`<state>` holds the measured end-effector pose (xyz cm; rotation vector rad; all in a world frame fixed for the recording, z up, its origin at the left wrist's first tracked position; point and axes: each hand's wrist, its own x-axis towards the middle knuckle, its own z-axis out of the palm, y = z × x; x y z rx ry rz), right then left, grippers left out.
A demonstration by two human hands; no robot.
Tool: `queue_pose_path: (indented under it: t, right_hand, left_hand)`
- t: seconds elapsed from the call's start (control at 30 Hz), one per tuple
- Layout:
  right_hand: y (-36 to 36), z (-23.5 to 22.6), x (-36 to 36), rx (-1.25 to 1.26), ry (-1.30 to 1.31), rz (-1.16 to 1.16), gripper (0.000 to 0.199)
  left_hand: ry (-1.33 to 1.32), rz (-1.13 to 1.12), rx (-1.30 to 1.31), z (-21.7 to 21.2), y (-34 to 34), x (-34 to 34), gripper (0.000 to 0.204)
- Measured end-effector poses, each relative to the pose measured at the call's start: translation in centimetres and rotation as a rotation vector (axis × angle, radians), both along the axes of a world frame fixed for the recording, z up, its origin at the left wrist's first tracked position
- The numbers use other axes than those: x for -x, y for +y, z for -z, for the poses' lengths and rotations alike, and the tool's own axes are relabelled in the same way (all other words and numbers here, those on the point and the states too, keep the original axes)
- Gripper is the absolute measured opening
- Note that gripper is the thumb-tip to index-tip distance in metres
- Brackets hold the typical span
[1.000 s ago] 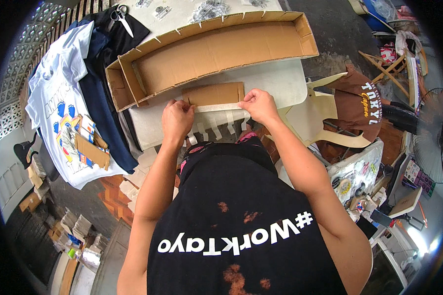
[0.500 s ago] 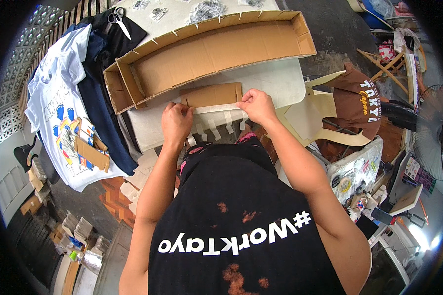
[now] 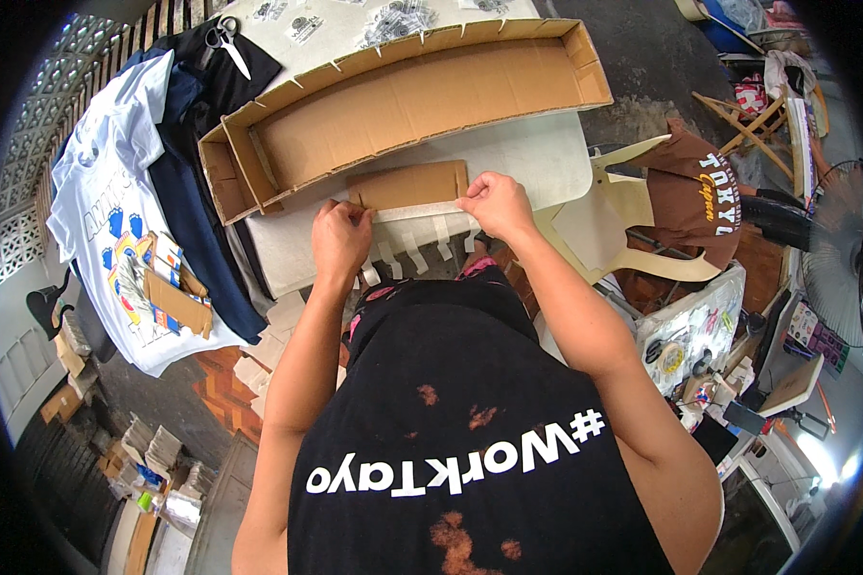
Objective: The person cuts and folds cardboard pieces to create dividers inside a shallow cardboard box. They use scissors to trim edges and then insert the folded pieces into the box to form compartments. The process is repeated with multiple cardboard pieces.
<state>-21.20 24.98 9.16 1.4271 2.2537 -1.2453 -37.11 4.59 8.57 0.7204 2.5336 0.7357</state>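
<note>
We see matt brown cardboard rectangle (image 3: 408, 185); long brown cardboard tray (image 3: 412, 107); smooth cream plastic chair (image 3: 573, 228); white cloth shirt (image 3: 110, 168).

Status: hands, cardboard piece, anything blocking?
Left hand, right hand: fingers pinched at opposite ends of pale strip along near edge of small cardboard piece. Long cardboard box just beyond; nothing seen blocking.

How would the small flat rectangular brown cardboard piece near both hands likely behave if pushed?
The small flat rectangular brown cardboard piece would probably slide, not roll, since it lies flat. It looks light, being small cardboard. It seems fairly stiff: its rectangular shape shows no crumpling.
</note>
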Motion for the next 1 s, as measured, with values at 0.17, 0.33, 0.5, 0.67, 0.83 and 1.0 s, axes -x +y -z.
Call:
queue_pose_path:
  t: [0.17, 0.33, 0.5, 0.67, 0.83, 1.0]
  right_hand:
    - [0.1, -0.2, 0.0, 0.045, -0.017, 0.026, 0.026]
    - [0.2, -0.1, -0.1, 0.076, -0.006, 0.050, 0.026]
    - [0.6, 0.4, -0.5, 0.123, 0.038, 0.050, 0.027]
    - [0.2, -0.4, -0.6, 0.129, 0.099, 0.009, 0.022]
    - [-0.6, -0.3, -1.0, 0.035, 0.102, -0.053, 0.018]
    - [-1.0, -0.9, -0.5, 0.016, 0.045, -0.059, 0.017]
  left_hand:
    - [-0.010, -0.008, -0.012, 0.2, -0.1, 0.0, 0.019]
    - [-0.015, -0.006, -0.001, 0.4, -0.1, 0.1, 0.019]
    - [-0.017, -0.002, 0.031, 0.3, 0.0, 0.1, 0.019]
    - [-0.018, -0.010, 0.039, 0.0, -0.1, 0.0, 0.017]
    - [-0.059, -0.001, -0.016, -0.2, -1.0, -0.5, 0.013]
    - [0.006, 0.062, -0.054, 0.4, -2.0, -0.8, 0.011]
